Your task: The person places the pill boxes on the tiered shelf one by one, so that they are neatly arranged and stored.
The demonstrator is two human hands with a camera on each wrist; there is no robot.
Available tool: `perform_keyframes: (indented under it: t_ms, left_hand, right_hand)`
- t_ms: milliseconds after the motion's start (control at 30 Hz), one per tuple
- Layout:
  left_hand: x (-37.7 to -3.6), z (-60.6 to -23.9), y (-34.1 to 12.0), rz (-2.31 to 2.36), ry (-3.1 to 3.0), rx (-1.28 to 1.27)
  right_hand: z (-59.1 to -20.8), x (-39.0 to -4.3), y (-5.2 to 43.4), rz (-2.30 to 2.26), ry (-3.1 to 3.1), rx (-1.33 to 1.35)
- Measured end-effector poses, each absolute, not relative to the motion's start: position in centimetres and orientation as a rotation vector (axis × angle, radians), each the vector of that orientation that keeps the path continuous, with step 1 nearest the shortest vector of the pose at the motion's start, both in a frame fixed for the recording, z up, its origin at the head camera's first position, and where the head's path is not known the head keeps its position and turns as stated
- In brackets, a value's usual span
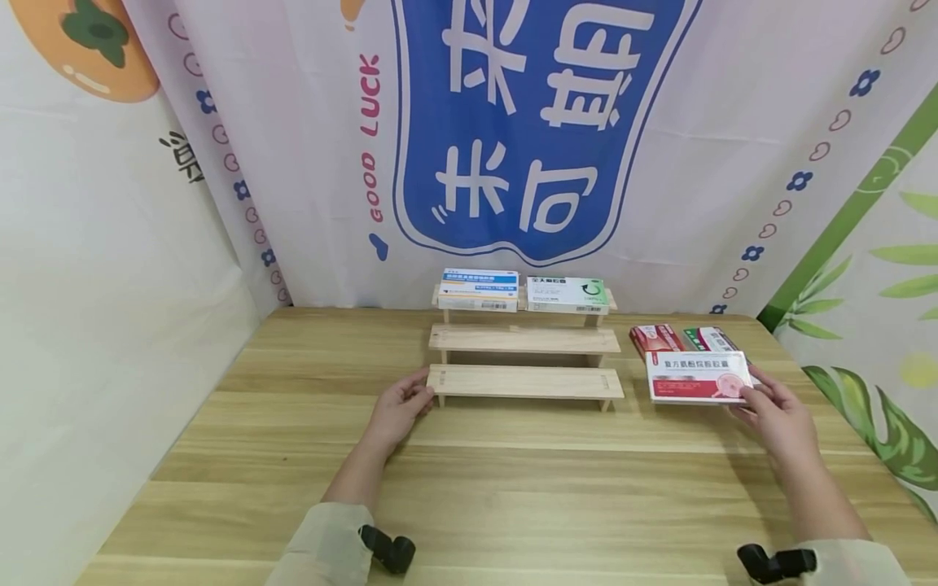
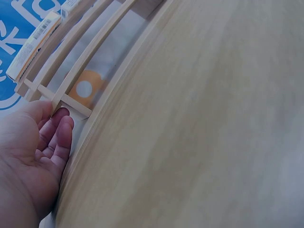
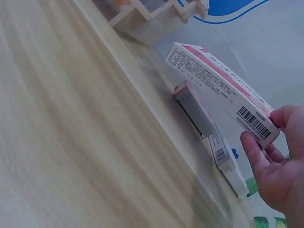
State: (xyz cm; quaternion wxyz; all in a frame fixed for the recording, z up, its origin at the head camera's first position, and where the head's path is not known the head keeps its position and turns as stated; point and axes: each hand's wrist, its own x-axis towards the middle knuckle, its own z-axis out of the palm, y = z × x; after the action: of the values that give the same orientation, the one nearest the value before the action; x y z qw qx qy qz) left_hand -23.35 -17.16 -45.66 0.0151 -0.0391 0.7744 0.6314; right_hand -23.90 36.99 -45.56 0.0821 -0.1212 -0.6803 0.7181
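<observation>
A three-step wooden display rack (image 1: pixel 524 381) stands on the table. My left hand (image 1: pixel 399 411) pinches the left end of its lowest step; the left wrist view shows the thumb (image 2: pixel 40 110) and curled fingers at that end. My right hand (image 1: pixel 780 415) grips the right edge of a white and red medicine box (image 1: pixel 696 378), held flat above the table. In the right wrist view this medicine box (image 3: pixel 223 90) is tilted, barcode side showing. Beneath and behind it lie a red medicine box (image 1: pixel 655 337) and a green and white medicine box (image 1: pixel 711 338), both partly hidden.
A blue and white medicine box (image 1: pixel 479 290) and a white and green medicine box (image 1: pixel 567 295) sit side by side on the rack's top step. A printed curtain (image 1: pixel 322 163) hangs behind the wood-grain table (image 1: pixel 513 496).
</observation>
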Motion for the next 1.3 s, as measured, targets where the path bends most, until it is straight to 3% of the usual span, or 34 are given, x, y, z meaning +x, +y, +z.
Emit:
perform_keyframes:
  t_ms: [300, 633, 833, 1000, 1100, 1200, 1300]
  left_hand:
    - [-23.3, -45.6, -17.1, 1.954, 2.425, -0.130]
    - [-23.3, -45.7, -17.1, 1.951, 2.424, -0.138]
    - [-23.5, -45.8, -17.2, 1.963, 2.413, -0.128]
    - [-23.6, -45.6, -17.3, 1.961, 2.406, -0.137]
    - [-23.7, -45.5, -17.3, 1.960, 2.422, -0.122]
    - [-23.6, -45.6, -17.3, 1.962, 2.425, -0.119]
    - [-23.5, -45.7, -17.3, 1.949, 2.419, -0.131]
  right_hand:
    - [-46.5, -25.9, 37.1, 2.149, -1.892, -0.315]
    - [-47.7, -28.0, 34.8, 2.284, -1.650, -0.083]
    - [-47.1, -28.8, 30.7, 2.307, -1.689, -0.108]
    - [-43.2, -26.8, 24.4, 2.290, -1.839, -0.177]
    - [-43.7, -27.5, 21.9, 2.296, -1.857, -0.159]
    - [-47.2, -29.8, 21.1, 2.305, -1.809, -0.075]
    - [-46.4, -29.1, 18.8, 2.337, -1.849, -0.096]
